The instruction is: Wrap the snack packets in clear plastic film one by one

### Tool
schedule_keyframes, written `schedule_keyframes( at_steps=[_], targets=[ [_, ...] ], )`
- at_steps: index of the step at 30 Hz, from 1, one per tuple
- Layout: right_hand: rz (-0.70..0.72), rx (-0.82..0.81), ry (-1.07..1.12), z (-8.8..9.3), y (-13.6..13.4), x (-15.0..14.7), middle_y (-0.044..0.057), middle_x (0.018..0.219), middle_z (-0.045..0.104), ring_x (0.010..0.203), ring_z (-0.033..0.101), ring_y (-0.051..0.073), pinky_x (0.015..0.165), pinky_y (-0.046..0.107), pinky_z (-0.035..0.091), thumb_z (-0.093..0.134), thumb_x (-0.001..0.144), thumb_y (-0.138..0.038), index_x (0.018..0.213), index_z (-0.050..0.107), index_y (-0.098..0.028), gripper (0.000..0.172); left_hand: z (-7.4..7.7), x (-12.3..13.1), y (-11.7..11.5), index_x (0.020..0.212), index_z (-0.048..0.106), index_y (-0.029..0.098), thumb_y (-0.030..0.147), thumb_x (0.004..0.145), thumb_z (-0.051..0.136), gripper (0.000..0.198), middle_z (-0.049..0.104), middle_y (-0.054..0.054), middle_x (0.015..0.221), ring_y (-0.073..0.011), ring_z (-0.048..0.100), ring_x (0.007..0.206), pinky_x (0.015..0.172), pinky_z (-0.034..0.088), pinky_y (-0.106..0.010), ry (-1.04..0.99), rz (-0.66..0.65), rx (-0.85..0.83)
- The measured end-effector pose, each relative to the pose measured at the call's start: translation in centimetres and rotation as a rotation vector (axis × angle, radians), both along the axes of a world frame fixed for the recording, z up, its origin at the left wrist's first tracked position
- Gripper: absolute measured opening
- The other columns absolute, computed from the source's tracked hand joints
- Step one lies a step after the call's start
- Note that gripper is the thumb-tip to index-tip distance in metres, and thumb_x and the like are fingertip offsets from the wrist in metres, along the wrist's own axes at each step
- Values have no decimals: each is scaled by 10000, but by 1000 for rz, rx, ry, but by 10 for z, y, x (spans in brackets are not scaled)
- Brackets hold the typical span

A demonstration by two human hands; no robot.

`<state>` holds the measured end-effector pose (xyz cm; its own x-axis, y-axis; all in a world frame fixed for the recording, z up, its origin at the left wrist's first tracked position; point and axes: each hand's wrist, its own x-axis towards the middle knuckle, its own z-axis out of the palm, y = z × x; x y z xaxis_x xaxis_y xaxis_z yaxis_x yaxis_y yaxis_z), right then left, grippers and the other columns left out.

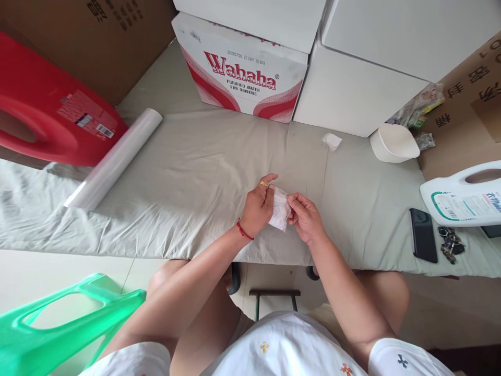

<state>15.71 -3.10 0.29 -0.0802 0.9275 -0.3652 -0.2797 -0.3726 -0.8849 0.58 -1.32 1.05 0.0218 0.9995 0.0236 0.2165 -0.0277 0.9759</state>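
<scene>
At the frame's centre we see a crinkled packet (280, 211), paper or film, we cannot tell which. Across the middle we see wrinkled cloth (195, 156) with a faint sheen. At left we find a smooth plastic jug (66, 99) and a glossy film roll (115, 159); lower left, a shiny plastic stool (90, 325); right, metal keys (452, 244).

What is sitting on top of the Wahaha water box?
A white box rests on the Wahaha box, covering most of its top. What either box holds is hidden, and anything higher is out of view.
</scene>
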Motion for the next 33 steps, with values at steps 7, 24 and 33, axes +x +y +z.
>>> schedule_keyframes(
  at_steps=[7,24,33],
  targets=[
    [114,309,-332,0,-5,10,14,848,659,712,613,150,626,284,555,646,953,-439,981,698,-257,192,3,-1,0,1269,512,197,272,1007,459,278,429,86,513,-129,377,438,484,312,-263,-151,-9,-177],
    [255,643,-653,-7,-14,47,26,965,793,853,724,188,780,325,562,574,953,-219,1059,797,-282,255,3,3,0,730,595,194,492,970,491,396,490,11,634,-130,439,574,525,353,-268,-110,-301,-455],
    [-122,114,-185,-22,-15,50,-32,647,648,551,537,144,544,310,517,749,646,-277,857,768,-249,214,13,-2,-9,1325,674,213,262,808,643,520,687,-103,1372,-240,682,1152,945,565,-356,-286,-625,-254]
  ],
)
